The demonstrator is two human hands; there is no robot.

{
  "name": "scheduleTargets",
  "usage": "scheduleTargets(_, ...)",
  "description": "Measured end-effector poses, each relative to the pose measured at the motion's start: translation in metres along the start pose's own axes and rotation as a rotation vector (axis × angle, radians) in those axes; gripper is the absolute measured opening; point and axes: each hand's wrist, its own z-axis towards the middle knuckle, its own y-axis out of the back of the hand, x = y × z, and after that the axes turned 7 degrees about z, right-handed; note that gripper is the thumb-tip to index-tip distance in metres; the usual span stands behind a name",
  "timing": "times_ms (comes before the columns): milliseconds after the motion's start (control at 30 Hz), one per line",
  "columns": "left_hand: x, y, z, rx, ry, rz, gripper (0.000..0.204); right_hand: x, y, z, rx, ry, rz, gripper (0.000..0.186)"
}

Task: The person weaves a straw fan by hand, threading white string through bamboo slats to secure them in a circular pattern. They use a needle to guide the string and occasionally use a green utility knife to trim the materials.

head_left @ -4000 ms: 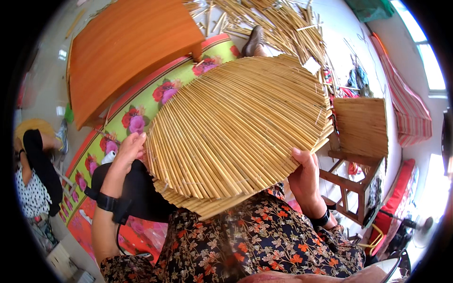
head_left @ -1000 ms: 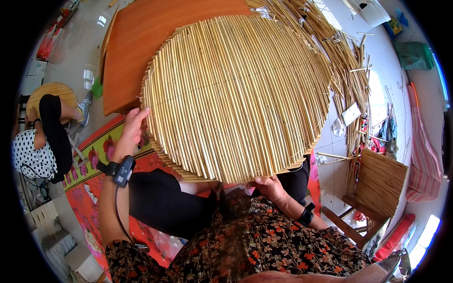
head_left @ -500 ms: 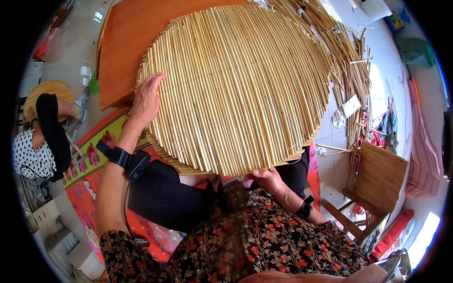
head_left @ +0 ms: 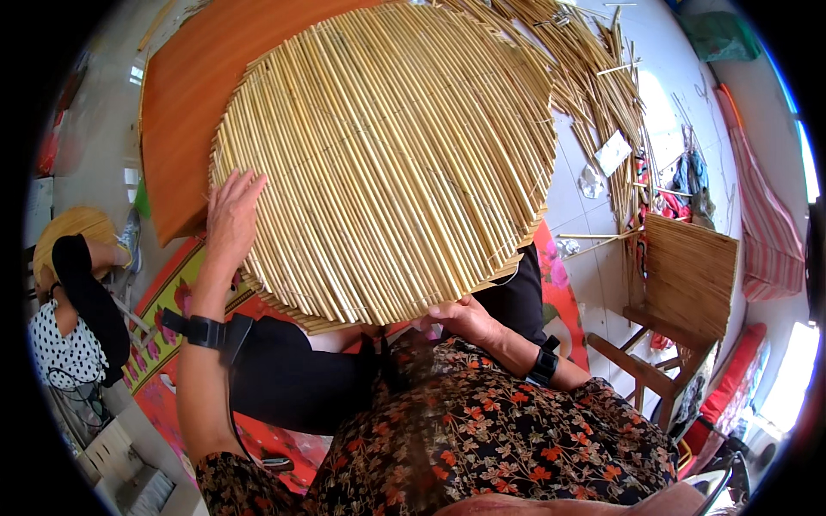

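Note:
A large round mat of straw-coloured stalks [head_left: 387, 163], laid side by side and stitched across with thin thread, rests tilted over my lap. Another layer of stalks shows under its near rim. My left hand [head_left: 231, 222] lies along the mat's left edge with the fingers stretched out on top of the stalks. At the near edge, my right hand [head_left: 466, 318] grips the rim, thumb on top; its other fingers are mostly hidden beneath.
An orange-brown table [head_left: 185, 112] stands beyond the mat at the left. Loose stalks [head_left: 594, 77] are heaped on the far-right floor. A wooden chair [head_left: 688, 275] is at my right. Another person [head_left: 77, 318] sits at the far left with a round mat [head_left: 77, 232].
The view has shifted, so the mat sits further left in the picture. My left hand has slid nearer along the rim, its fingers more spread. My right hand keeps its grip.

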Motion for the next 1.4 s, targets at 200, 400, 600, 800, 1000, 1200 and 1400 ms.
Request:
scheduleTargets(200, -0.005, 0.000, -0.001, 0.026, -0.005, -0.007, 0.047, -0.001, 0.005, -0.001, -0.028, -0.052, -0.087, 0.030)
scheduleTargets(400, -0.007, 0.003, -0.001, 0.037, 0.004, -0.092, 0.048, -0.003, 0.006, 0.000, -0.002, -0.024, -0.073, 0.031)
scheduleTargets(600, -0.008, 0.000, -0.001, 0.024, 0.019, -0.088, 0.055, 0.002, 0.002, -0.002, -0.009, -0.047, -0.093, 0.033)
scheduleTargets(800, -0.016, 0.008, 0.000, 0.059, 0.016, -0.046, 0.063, 0.002, 0.000, -0.002, -0.003, -0.006, -0.069, 0.034)
scheduleTargets(1000, -0.022, 0.010, 0.002, 0.090, 0.035, -0.051, 0.070, 0.008, -0.004, -0.006, 0.004, 0.014, -0.008, 0.028)
scheduleTargets(1200, -0.036, 0.022, 0.008, 0.144, 0.066, 0.010, 0.071, 0.001, 0.002, -0.003, 0.000, 0.011, 0.065, 0.029)
scheduleTargets(1400, -0.106, 0.042, 0.010, -0.020, -0.299, -0.127, 0.066, 0.003, 0.004, -0.004, 0.011, -0.006, 0.037, 0.028)
